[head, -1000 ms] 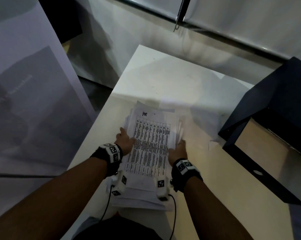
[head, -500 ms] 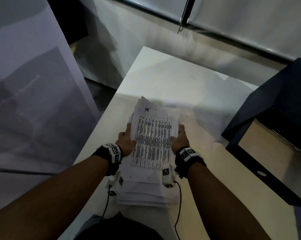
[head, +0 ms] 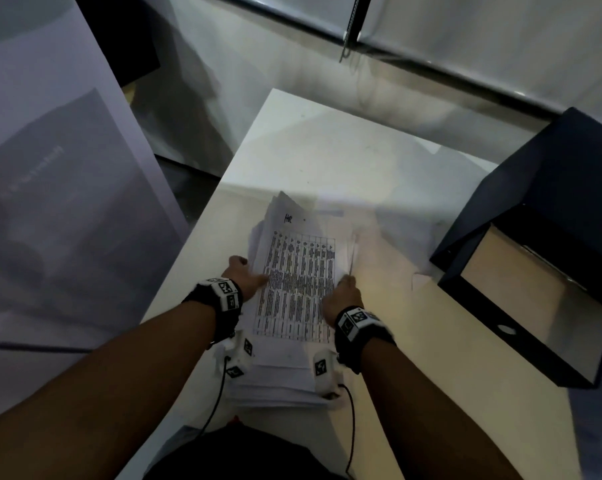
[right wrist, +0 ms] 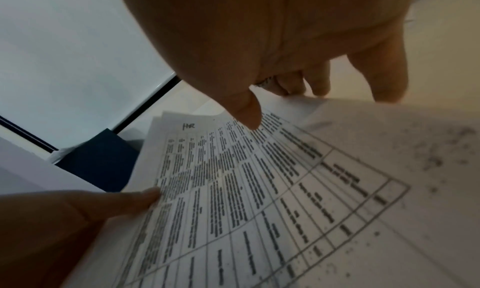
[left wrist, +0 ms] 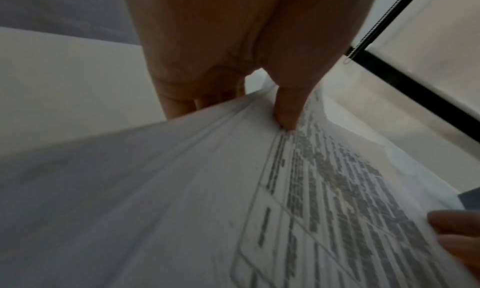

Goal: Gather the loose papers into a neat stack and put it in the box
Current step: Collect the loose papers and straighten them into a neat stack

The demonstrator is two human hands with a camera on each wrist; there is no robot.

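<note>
A stack of white papers (head: 296, 282) lies lengthwise on the table, and its top sheet carries a printed table with "HR" handwritten above. My left hand (head: 245, 277) grips the stack's left edge, thumb (left wrist: 285, 111) pressed on the top sheet (left wrist: 337, 189) and fingers tucked under the edge. At the right edge my right hand (head: 344, 292) holds the stack, thumb (right wrist: 244, 109) over the top sheet (right wrist: 259, 189) and fingers (right wrist: 337, 83) curled past the edge. The dark blue box (head: 534, 271) stands open to the right, showing a tan inside.
The white table (head: 327, 150) ends close to my left hand, with a grey panel (head: 67, 202) beyond that edge. The box's raised lid (head: 552, 174) leans back at the right. A small paper scrap (head: 419, 280) lies between the stack and the box.
Both hands stay clamped on the stack's sides. My right hand has slid a little back toward me along the right edge, where sheets look blurred.
</note>
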